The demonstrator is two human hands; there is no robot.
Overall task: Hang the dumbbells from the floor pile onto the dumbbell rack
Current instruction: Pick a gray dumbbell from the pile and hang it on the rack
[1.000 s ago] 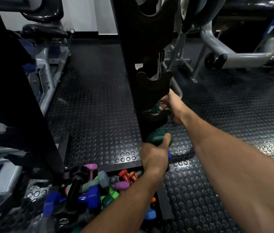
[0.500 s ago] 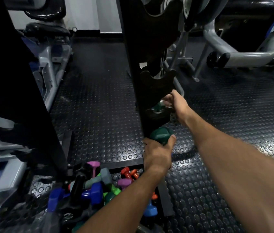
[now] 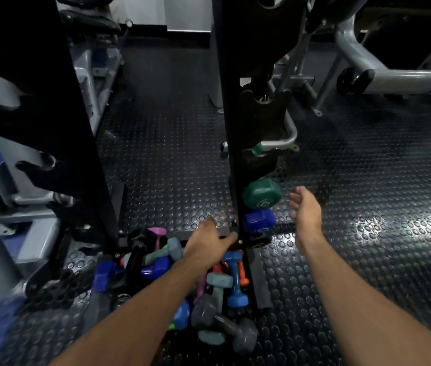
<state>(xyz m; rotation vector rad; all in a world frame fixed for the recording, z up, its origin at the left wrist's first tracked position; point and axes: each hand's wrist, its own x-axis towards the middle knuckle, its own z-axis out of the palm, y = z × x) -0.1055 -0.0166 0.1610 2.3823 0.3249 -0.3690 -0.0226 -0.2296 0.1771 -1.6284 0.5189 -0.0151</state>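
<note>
A black upright dumbbell rack (image 3: 231, 133) stands ahead of me. A green dumbbell (image 3: 261, 192) hangs in a low cradle of the rack, and a blue dumbbell (image 3: 258, 221) sits in the cradle just below it. My right hand (image 3: 306, 210) hovers to the right of both, fingers relaxed and holding nothing. My left hand (image 3: 207, 243) is over the floor pile of coloured dumbbells (image 3: 218, 283), fingers spread and empty. The pile lies at the rack's foot, with grey, blue, purple, orange and black ones jumbled together.
A second black rack post (image 3: 58, 109) rises on the left with empty pegs. Grey gym machines (image 3: 383, 75) stand behind and to the right. Studded black rubber flooring (image 3: 367, 207) stretches open on the right.
Both hands have let go of the green dumbbell, which now hangs in the rack. My left hand dropped to the floor pile and my right hand drew back to the right.
</note>
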